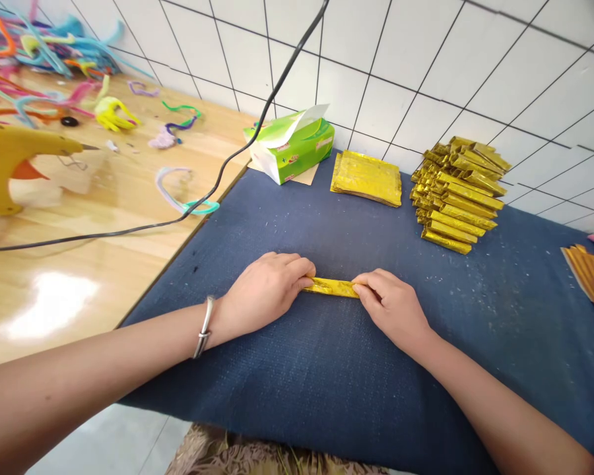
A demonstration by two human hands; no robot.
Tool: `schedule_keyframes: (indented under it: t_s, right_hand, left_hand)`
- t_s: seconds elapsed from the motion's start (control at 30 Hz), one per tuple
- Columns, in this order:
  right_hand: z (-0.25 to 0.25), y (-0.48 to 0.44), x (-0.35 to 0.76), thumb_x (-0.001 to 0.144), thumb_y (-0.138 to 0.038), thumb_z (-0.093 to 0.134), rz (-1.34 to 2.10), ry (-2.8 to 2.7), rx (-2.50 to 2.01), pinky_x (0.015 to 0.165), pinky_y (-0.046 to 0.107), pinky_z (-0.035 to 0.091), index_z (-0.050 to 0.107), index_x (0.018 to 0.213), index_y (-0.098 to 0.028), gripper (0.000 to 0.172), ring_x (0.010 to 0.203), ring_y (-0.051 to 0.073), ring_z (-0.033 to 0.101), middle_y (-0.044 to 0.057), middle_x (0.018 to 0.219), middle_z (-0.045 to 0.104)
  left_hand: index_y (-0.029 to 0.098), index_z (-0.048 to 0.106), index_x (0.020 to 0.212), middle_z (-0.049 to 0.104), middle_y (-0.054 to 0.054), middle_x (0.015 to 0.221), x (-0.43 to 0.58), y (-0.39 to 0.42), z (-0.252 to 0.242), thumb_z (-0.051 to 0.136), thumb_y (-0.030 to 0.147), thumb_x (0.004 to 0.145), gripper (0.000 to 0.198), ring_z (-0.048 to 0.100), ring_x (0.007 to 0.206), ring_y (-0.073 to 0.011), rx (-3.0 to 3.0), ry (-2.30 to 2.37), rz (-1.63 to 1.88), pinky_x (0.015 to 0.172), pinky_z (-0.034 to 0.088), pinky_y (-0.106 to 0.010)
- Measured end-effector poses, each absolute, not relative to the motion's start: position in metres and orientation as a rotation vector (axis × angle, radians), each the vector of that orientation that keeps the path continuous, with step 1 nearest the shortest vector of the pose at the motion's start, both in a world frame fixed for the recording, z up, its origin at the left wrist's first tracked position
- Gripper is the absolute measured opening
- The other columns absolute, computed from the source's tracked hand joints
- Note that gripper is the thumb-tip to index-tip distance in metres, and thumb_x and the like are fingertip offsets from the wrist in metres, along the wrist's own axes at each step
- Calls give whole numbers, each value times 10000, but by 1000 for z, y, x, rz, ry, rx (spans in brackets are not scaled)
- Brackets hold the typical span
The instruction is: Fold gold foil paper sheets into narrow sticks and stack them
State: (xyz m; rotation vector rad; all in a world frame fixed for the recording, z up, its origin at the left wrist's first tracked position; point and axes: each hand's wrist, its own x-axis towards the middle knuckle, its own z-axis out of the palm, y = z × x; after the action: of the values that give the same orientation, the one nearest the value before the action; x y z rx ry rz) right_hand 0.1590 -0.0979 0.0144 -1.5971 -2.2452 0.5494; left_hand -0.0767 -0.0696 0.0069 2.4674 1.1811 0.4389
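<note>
A narrow folded strip of gold foil paper (334, 287) lies between my hands, low over the dark blue cloth. My left hand (264, 290), with a silver bangle at the wrist, pinches the strip's left end. At the right end, my right hand (391, 303) grips it between thumb and fingers. Beyond them sits a flat stack of gold foil paper sheets (367, 177). To its right rises a pile of folded gold foil paper strips (458, 194), laid in several layers.
A green tissue box (301, 148) stands by the tiled wall. On the wooden table (129, 264) at left lie a yellow glue gun (20, 158) and many coloured pipe cleaners (54, 49). A black cable (237, 155) crosses the view. Brown-orange folded strips (590, 277) lie far right.
</note>
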Motion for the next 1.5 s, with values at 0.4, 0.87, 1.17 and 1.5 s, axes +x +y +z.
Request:
schedule_keyframes:
  t_s: [0.4,0.87,1.17,1.5]
  right_hand:
    - [9,-95,161,854,-229,524,542,-2169,-1627,669,248,397,602,873,-220,81,760,135,574,-14,819,631]
    - [16,-93,166,868,-200,506,605,-2268,-1577,708,249,397,599,915,-225,107,793,135,551,1,864,593]
    - [13,-95,168,824,-201,553,729,-2097,-1589,658,233,413,600,921,-223,110,691,113,550,-22,773,601]
    - [20,-90,177,841,-237,542,799,-2267,-1487,647,235,411,647,974,-240,170,693,116,550,-16,758,605]
  left_hand:
    - [189,586,873,564,-29,874,-77,-67,8,463,257,893,142,532,822,-163,2461,1236,411,755,410,-291]
    - [188,541,852,556,-22,884,-79,-64,11,462,254,887,108,514,814,-171,2522,1107,322,721,369,-301]
    - [146,519,884,563,-59,904,-77,-74,6,364,197,923,168,507,833,-179,2752,1002,302,756,378,-320]
    - [155,553,883,584,-70,995,-82,-73,6,365,166,921,192,507,831,-172,2998,775,365,764,397,-319]
